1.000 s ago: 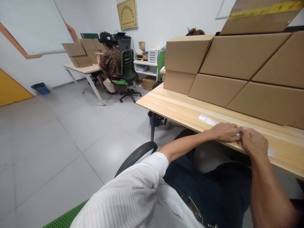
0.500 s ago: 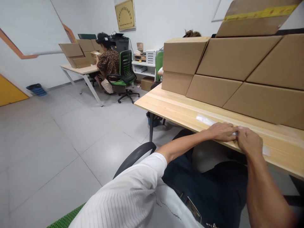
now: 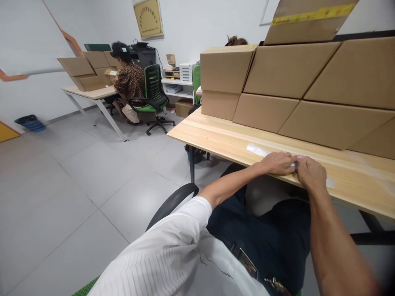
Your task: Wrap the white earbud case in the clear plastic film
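A narrow strip of translucent white plastic, perhaps a bag or wrapper, lies along the front of the wooden table. My left hand is closed over its middle, fingers curled down. Close against it, my right hand is closed too, with thumb and fingertips pinching the strip where the hands meet. A small whitish bit shows between the fingers; the rest there is hidden. Past my right wrist, another pale plastic end rests on the wood.
Cardboard boxes are stacked along the table's back, a taped one on top. A chair armrest is at my left. Farther off, a person sits at another table with open boxes. Another head shows behind the stack.
The whole view has shifted left as the camera turned slightly right. Both hands keep the same grip on the plastic, with little visible movement.
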A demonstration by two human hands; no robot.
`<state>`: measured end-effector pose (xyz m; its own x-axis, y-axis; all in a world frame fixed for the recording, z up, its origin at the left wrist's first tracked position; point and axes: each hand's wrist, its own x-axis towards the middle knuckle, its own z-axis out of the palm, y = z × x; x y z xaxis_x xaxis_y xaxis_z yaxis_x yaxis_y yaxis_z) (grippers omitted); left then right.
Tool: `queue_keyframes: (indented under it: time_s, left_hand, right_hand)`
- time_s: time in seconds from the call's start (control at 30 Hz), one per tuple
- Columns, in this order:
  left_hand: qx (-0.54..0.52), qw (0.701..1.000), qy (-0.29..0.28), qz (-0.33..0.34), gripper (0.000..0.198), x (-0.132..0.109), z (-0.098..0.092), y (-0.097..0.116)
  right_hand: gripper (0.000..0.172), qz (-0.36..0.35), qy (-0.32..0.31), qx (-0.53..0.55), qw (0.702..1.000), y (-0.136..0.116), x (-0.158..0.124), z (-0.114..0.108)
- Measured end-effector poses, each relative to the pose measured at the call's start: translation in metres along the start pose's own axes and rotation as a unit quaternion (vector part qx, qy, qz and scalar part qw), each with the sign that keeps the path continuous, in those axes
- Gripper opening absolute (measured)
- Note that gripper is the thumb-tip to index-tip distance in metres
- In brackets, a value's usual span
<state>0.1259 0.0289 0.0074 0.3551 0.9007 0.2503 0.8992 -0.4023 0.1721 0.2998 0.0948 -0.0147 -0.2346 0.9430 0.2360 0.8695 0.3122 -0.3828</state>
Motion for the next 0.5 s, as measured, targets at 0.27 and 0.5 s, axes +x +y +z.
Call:
queue_keyframes:
  time_s: [0.27,0.5]
  left_hand:
    - [-0.001,1.0,0.005,0.001,0.047,0.0008,0.0035,0.0001]
    - [-0.005,1.0,0.015,0.008,0.05,0.0016,0.0056,-0.0015]
  right_hand:
    - [0.07,0.005,0.004,-0.009,1.0,-0.002,-0.0023,-0.001]
    - [0.064,0.01,0.015,0.001,1.0,-0.0087,-0.0061,-0.0051]
